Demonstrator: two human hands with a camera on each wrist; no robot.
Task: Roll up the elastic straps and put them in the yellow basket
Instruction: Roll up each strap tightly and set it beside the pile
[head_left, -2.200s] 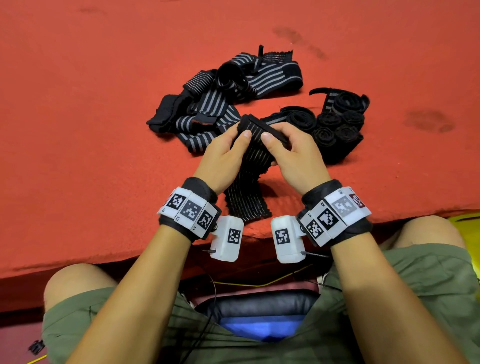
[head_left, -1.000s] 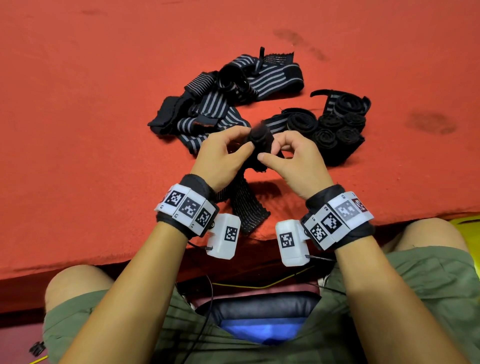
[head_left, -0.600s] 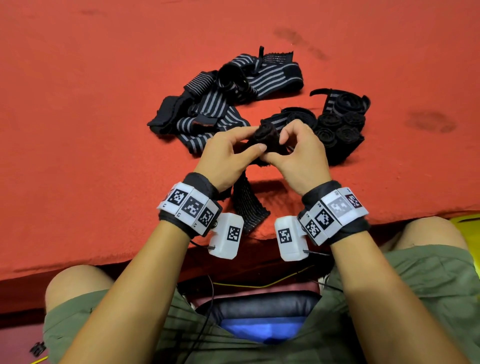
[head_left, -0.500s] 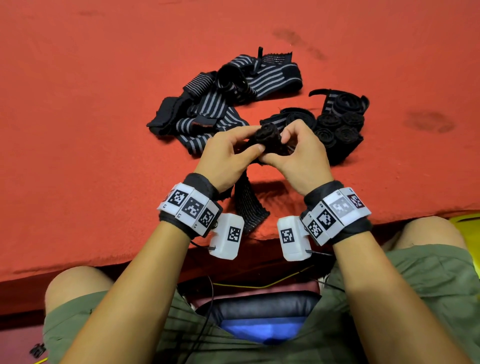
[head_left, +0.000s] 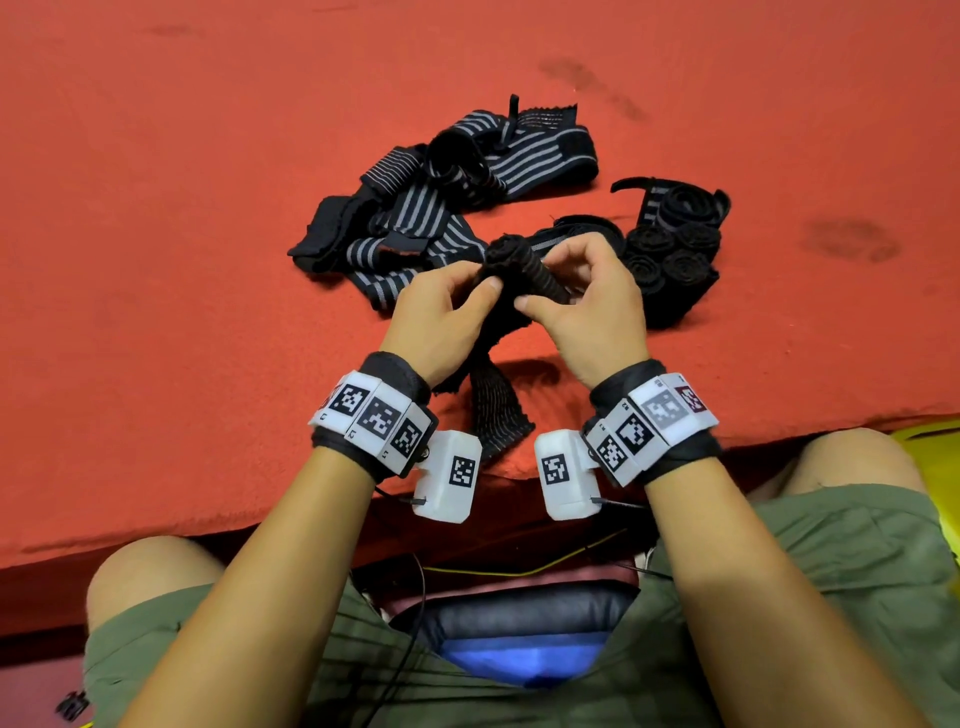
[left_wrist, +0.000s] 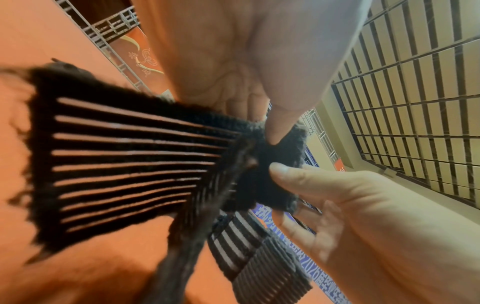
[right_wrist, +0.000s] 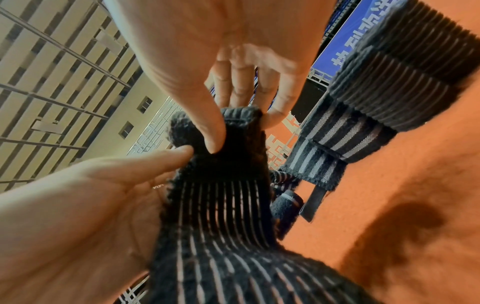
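A red felt table cover (head_left: 156, 260) fills most of the head view, and its near edge runs just above the person's knees. On it, beyond the hands, lies a loose heap of unrolled elastic straps (head_left: 441, 187), black with grey stripes, spread and partly folded over each other. To the right of this heap, touching one another, sits a cluster of rolled straps (head_left: 670, 249), each one a tight black spiral standing on its end. At the far right edge of the head view, beside the person's right knee, a small corner of the yellow basket (head_left: 935, 457) shows.

Between the hands is the strap being rolled (head_left: 524, 270). Its upper part is wound into a short thick roll held above the cover, and its free tail hangs down toward the near edge of the cover. The left hand (head_left: 441, 317) pinches the roll from the left side with thumb and fingers. The right hand (head_left: 592, 306) grips it from the right, the thumb pressed on the roll and the fingers curled over its top.
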